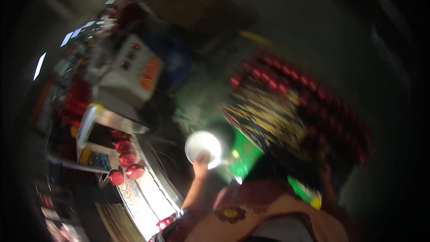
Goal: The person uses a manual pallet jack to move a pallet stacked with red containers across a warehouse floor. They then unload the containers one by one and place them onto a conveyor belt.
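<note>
My left hand [201,160] reaches over a bright white round thing [204,144], a disc or an open tub, and overlaps its near side. Motion blur smears the fingers, so I cannot tell whether they grip it or only lie over it. My right hand [325,173] is dim and blurred, beside the near edge of a dark stack or tray. Rows of red round pieces [313,87] sit on that tray, around a patch of yellowish strips [268,116]. Whether my right hand touches the tray is hidden in shadow.
At left runs a brightly lit conveyor [150,192] with several red caps or jars [134,171] beside and on it. A grey control box [136,65] with red lights stands beyond it. Green surface [244,154] shows under the tray. A blue object [174,60] stands behind.
</note>
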`<state>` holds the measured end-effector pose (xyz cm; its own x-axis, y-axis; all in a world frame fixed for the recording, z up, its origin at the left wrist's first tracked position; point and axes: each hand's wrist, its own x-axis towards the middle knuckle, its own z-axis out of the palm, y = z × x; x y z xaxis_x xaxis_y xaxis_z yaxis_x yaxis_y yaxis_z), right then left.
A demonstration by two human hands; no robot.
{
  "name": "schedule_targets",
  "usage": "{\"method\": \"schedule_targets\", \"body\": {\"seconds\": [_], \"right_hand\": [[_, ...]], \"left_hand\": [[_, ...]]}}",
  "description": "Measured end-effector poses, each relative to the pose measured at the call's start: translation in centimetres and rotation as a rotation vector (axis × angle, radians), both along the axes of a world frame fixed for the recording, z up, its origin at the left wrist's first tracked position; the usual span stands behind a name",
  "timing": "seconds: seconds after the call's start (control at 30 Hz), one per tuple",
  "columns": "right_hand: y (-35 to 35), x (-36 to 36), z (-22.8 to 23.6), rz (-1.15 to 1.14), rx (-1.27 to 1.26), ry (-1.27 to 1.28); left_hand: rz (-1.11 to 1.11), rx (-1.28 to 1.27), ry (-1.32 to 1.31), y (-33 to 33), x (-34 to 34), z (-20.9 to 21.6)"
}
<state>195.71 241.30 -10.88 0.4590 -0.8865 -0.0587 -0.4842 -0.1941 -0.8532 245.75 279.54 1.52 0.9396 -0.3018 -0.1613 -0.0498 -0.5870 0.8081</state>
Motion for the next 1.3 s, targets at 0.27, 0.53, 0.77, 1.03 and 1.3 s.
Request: {"method": "schedule_targets", "body": {"seconds": [0.27, 0.53, 0.77, 1.03, 1.3], "right_hand": [[-1.3, 0.7, 4.3, -0.347, -0.003, 0.15], [-1.8, 8.3, 3.7, -0.309, 0.062, 0.282], [-6.5, 17.8, -5.8, -0.366, -0.072, 0.319], [-7.0, 13.7, -6.9, -0.405, -0.219, 0.088], [-4.4, 14.5, 1.2, -0.171, 0.571, -0.338]], "left_hand": [[-0.837, -0.083, 0.313, -25.6, -8.6, -2.9], [-1.256, 0.162, -0.222, -40.1, -16.9, -11.2], [-1.124, -0.081, -0.374, -45.1, -19.5, -17.2], [-1.079, -0.271, -0.044, -40.0, -14.1, -17.0], [-0.899, -0.408, 0.145, -20.8, -1.3, -5.4]]}}
